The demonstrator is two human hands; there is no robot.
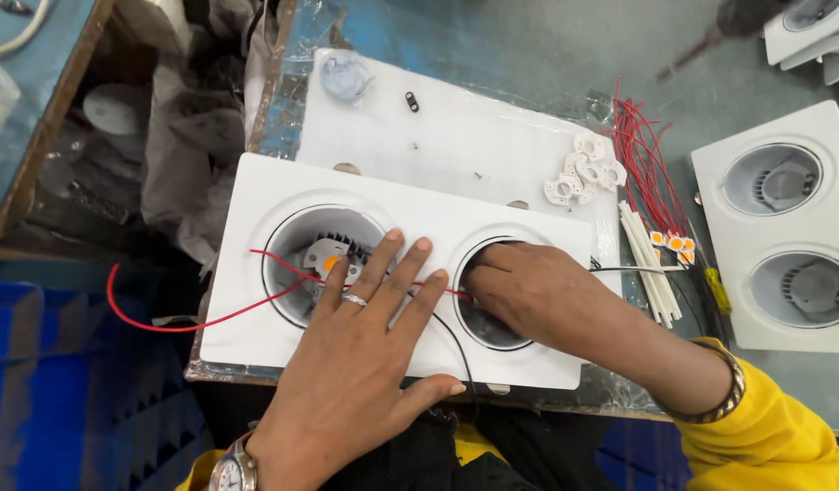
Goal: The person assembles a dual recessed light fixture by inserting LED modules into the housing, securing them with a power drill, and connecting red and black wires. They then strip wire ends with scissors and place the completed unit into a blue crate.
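1. Head view showed the left hand point(365, 364) flat, fingers spread, pinning the white twin-lamp housing point(256, 273); the right hand point(529, 291) reached into the right opening, fingertips hidden
2. The red wire point(183, 323) under the left fingers risked snagging if tugged
3. White rings point(583, 173), red leads point(647, 164) lay beyond the right hand's fingers

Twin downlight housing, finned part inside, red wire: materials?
Twin downlight housing: likely painted metal or moulded plastic; matte white, crisp edges, can't tell which. Finned part: probably aluminium, dull grey ribs. Red wire: glossy plastic-looking insulation, bends freely.
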